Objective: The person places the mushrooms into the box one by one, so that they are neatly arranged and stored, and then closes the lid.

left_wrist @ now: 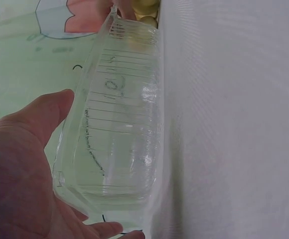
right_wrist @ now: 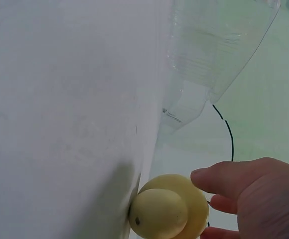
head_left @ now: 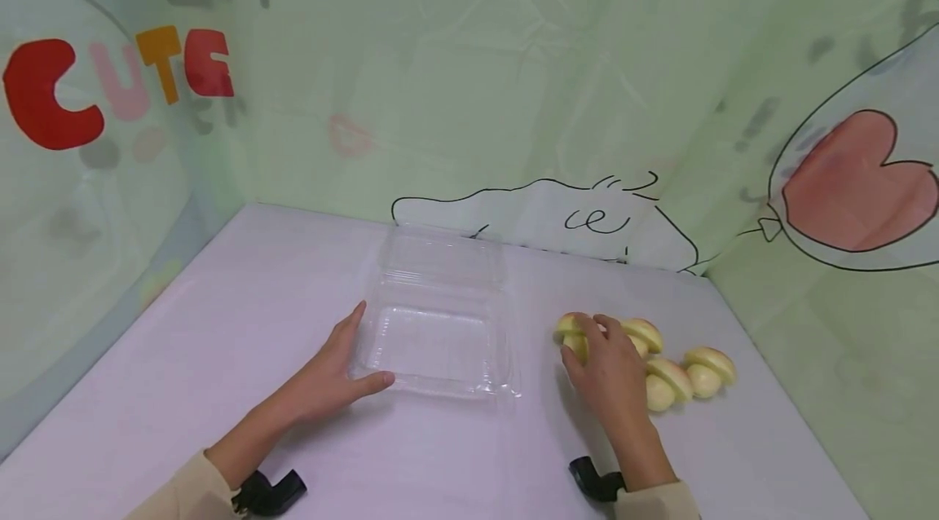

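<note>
Left hand – fingers straight, thumb spread – at left side of open clear container. Right of that, right hand at leftmost mushroom-shaped piece – can't tell if pinched. Three similar pieces farther right.

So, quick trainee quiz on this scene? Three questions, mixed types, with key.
1. How many mushroom-shaped pieces show in the head view?
2. True or false: the clear container stands open.
3. Which hand is at the leftmost piece? A) left B) right C) both

Key:
1. Four.
2. True; its lid is folded back.
3. B, the right hand; the left hand is beside the container.
</note>
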Available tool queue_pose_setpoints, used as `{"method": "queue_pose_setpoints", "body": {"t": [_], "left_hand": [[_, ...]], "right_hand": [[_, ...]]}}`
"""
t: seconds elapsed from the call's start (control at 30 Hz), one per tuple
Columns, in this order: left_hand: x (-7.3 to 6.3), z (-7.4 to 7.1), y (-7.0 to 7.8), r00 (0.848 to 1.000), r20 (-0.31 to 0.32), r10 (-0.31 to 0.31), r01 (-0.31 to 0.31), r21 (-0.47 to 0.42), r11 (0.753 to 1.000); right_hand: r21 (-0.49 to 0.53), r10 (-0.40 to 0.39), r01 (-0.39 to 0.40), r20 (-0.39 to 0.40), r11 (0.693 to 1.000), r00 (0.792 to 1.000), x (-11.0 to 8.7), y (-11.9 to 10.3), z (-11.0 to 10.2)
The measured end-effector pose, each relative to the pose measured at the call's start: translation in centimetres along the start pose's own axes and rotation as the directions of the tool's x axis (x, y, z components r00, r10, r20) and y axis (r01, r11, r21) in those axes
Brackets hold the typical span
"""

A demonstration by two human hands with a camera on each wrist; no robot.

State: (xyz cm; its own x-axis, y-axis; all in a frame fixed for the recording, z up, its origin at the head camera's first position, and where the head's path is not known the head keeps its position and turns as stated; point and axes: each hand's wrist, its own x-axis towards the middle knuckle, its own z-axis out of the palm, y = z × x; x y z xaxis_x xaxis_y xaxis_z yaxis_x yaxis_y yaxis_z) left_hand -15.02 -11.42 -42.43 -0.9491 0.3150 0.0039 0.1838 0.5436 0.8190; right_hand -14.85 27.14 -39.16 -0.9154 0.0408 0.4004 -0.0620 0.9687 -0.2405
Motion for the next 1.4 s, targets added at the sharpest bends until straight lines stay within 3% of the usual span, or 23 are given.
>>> {"method": "queue_pose_setpoints", "body": {"t": [0.17,0.47,0.83,1.4], "left_hand": [[-0.1,-0.1,0.0,1.0,0.005,-0.01,0.01,0.0,1.0],[-0.1,-0.1,0.2,1.0,0.008,-0.018,0.018,-0.009,1.0],[0.0,0.0,-0.1,1.0,0.011,-0.029,0.029,-0.017,0.999],[0.1,-0.1,-0.1,0.999,0.015,-0.029,0.029,-0.016,0.999]], "right_hand": [[0.006,0.037,-0.038,0.058,0.999,0.998,0.3,0.0,0.2],[-0.035,0.032,-0.03,0.046,0.999,0.998,1.2,0.6,0.5],[-0.072,0.073,-0.066,0.101,0.995,0.992,1.8,0.9,1.1],[-0.056,0.098,-0.094,0.077,0.994,0.992,2.2,0.6,1.5]]}}
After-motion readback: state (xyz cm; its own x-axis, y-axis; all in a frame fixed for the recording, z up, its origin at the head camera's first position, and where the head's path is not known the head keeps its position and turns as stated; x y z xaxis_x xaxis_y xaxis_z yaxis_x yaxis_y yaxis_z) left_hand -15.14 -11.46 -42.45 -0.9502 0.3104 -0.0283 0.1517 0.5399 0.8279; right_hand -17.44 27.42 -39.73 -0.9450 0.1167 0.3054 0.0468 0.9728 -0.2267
